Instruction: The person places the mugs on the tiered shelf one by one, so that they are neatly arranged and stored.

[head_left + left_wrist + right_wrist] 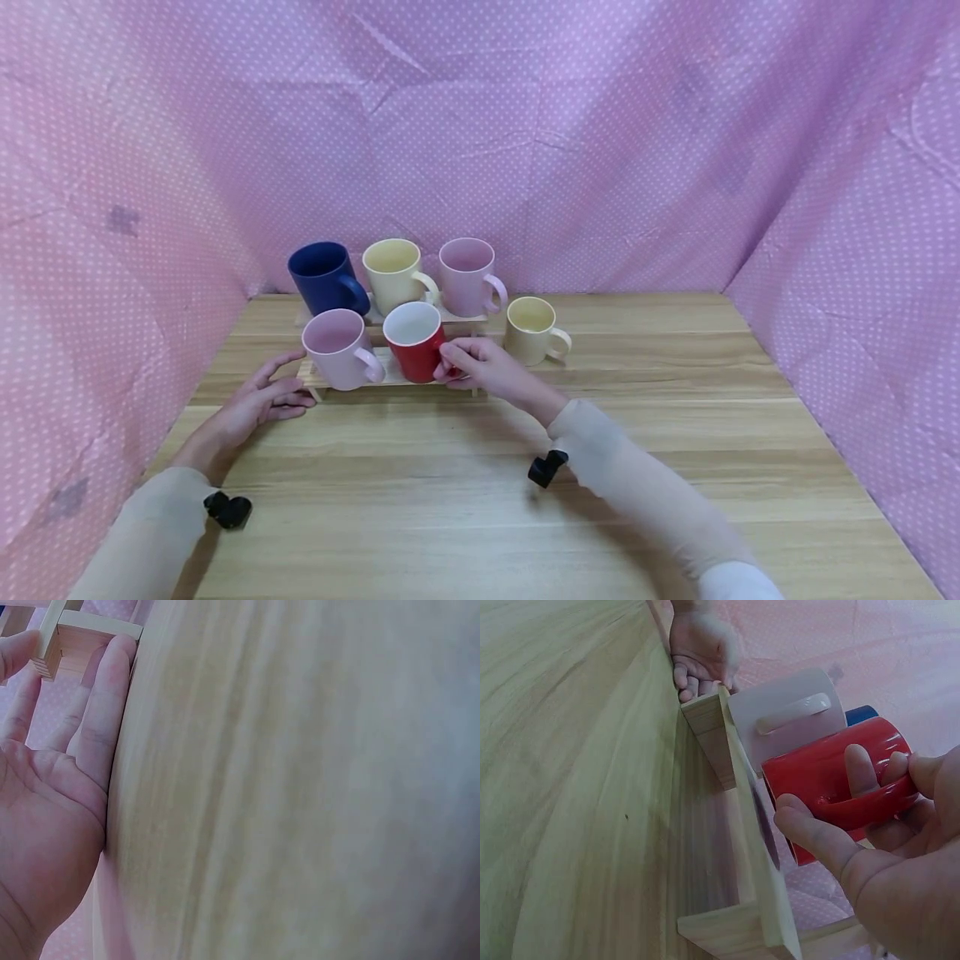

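My right hand point(480, 367) grips the red mug point(829, 780) by its handle, with fingers through the loop. The mug, white inside, is at the front step of the wooden rack point(742, 930); in the right wrist view its base looks slightly tilted off the board, though contact is hard to tell. Beside it on the same step stands a pink mug point(337, 354). My left hand point(251, 408) lies at the rack's left end, its mostly straight fingers point(105, 712) touching the wood near the tabletop.
Along the back step stand a dark blue mug point(322, 279), a cream mug point(393, 279) and another pink mug point(465, 279). A smaller cream mug point(528, 333) sits on the wooden table point(675, 400) right of the rack. Pink dotted cloth point(525, 125) hangs behind and at both sides.
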The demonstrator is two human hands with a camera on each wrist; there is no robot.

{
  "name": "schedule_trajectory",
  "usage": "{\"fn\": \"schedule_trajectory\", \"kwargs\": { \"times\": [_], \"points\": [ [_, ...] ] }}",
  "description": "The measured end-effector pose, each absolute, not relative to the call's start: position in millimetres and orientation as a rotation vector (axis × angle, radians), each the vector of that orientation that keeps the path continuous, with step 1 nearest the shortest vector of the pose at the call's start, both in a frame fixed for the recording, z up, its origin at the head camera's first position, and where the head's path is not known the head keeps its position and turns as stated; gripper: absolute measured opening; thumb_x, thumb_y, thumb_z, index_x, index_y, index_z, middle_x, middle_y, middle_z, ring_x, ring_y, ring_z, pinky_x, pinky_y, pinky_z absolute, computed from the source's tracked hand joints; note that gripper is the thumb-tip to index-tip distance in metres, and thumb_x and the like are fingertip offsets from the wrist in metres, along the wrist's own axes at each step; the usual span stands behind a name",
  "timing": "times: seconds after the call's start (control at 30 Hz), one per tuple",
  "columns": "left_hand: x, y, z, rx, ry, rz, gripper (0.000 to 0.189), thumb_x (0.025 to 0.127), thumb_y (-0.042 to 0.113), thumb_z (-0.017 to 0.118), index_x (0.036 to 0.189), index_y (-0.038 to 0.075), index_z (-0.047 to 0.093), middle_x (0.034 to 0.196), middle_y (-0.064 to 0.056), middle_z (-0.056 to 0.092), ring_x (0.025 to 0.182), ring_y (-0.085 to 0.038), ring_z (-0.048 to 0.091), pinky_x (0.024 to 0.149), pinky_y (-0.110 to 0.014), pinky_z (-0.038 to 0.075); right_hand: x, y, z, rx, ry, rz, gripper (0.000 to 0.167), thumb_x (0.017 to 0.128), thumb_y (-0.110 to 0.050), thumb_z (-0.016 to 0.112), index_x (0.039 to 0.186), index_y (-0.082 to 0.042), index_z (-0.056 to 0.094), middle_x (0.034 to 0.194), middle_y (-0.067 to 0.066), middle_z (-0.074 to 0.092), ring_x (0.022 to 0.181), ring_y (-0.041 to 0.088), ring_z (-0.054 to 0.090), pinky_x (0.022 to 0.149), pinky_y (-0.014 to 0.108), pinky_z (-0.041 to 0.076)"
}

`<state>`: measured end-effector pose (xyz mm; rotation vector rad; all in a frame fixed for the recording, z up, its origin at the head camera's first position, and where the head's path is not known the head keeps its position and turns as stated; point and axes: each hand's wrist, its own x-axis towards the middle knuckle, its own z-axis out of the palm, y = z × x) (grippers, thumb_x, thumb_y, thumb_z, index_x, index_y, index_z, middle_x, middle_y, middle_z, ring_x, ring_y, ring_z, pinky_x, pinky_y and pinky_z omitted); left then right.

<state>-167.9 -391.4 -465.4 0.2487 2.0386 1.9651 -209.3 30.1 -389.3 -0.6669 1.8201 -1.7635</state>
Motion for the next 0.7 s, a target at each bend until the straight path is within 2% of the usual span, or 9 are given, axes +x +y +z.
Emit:
{"fn": "schedule_trajectory", "kwargs": {
  "times": [0.2,0.33,0.4,0.5,0.57,0.7],
  "points": [
    [-168.9,-390.9,-466.6,0.231,2.029,1.989,0.046,0.11,0.011,0.043,0.153,0.021,0.031,0.106,-0.008,0.071,0.098,-0.021,0.072,0.088,-0.035,0.06,-211.4,19.2,-397.3,-0.659,1.815,-1.749,0.03,0.109,-0.022,0.049,0.095,0.002,0.058,0.1,0.013,0.069,0.105,0.034,0.067,0.099,0.051,0.053],
    [-170.1,-390.3,-465.4,0.231,2.028,1.991,0.046,0.11,0.011,0.043,0.153,0.021,0.031,0.106,-0.007,0.071,0.098,-0.021,0.072,0.088,-0.035,0.06,-211.5,13.7,-403.9,-0.609,1.768,-1.805,0.03,0.109,-0.023,0.05,0.096,0.001,0.058,0.097,0.011,0.07,0.109,0.042,0.065,0.101,0.056,0.049],
    [-170.3,-390.5,-464.6,0.237,2.028,1.989,0.045,0.11,0.011,0.043,0.153,0.021,0.031,0.106,-0.008,0.071,0.098,-0.021,0.072,0.088,-0.035,0.06,-211.5,11.0,-408.2,-0.589,1.757,-1.836,0.029,0.109,-0.023,0.05,0.095,0.001,0.059,0.095,0.011,0.071,0.107,0.041,0.067,0.102,0.06,0.047],
    [-170.6,-391.2,-464.6,0.25,2.023,1.994,0.044,0.11,0.01,0.043,0.151,0.023,0.033,0.106,-0.009,0.071,0.098,-0.021,0.072,0.087,-0.035,0.06,-210.5,7.8,-411.2,-0.586,1.775,-1.87,0.029,0.109,-0.022,0.05,0.096,0.002,0.059,0.092,0.01,0.071,0.097,0.032,0.071,0.102,0.063,0.046],
    [-170.9,-391.8,-465.3,0.258,2.02,1.997,0.044,0.11,0.01,0.042,0.151,0.024,0.034,0.106,-0.009,0.071,0.098,-0.021,0.073,0.087,-0.035,0.06,-209.6,6.1,-412.4,-0.582,1.798,-1.879,0.03,0.109,-0.022,0.05,0.096,0.003,0.06,0.091,0.01,0.071,0.091,0.021,0.071,0.101,0.062,0.047],
    [-171.7,-392.8,-467.8,0.27,2.008,2.002,0.044,0.11,0.009,0.041,0.151,0.024,0.034,0.106,-0.008,0.071,0.098,-0.021,0.073,0.087,-0.035,0.06,-206.6,2.5,-413.0,-0.577,1.823,-1.882,0.031,0.109,-0.021,0.051,0.097,0.006,0.061,0.091,0.01,0.071,0.088,0.016,0.069,0.101,0.058,0.05]
  ]
}}
